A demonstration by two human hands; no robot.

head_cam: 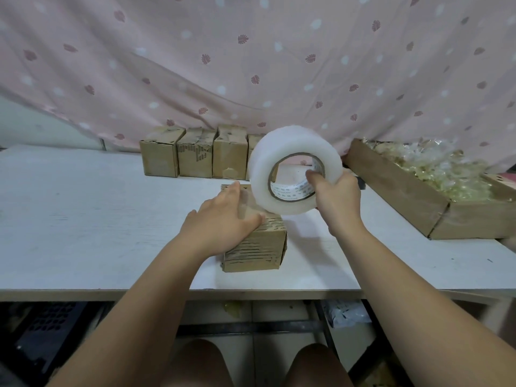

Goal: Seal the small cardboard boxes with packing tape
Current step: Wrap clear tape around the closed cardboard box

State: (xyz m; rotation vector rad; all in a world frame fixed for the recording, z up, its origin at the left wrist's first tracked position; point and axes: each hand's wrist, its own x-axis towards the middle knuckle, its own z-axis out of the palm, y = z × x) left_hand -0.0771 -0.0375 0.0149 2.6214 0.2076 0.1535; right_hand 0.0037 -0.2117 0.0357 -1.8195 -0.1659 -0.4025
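Note:
A small cardboard box (259, 248) lies on the white table (83, 219) near its front edge. My left hand (223, 216) rests flat on the box top, fingers straight, pressing down a strip of clear tape. My right hand (335, 196) grips a large roll of clear packing tape (293, 152), with fingers hooked inside its core. The roll hangs just above the box's far right part. A short stretch of tape runs from the roll down to the box under my left fingers.
Several small cardboard boxes (195, 153) stand in a row at the back of the table, against a pink patterned curtain (251, 65). A long shallow cardboard tray (413, 191) of clear-wrapped items lies at the right. Table frame bars and my knees show below the front edge.

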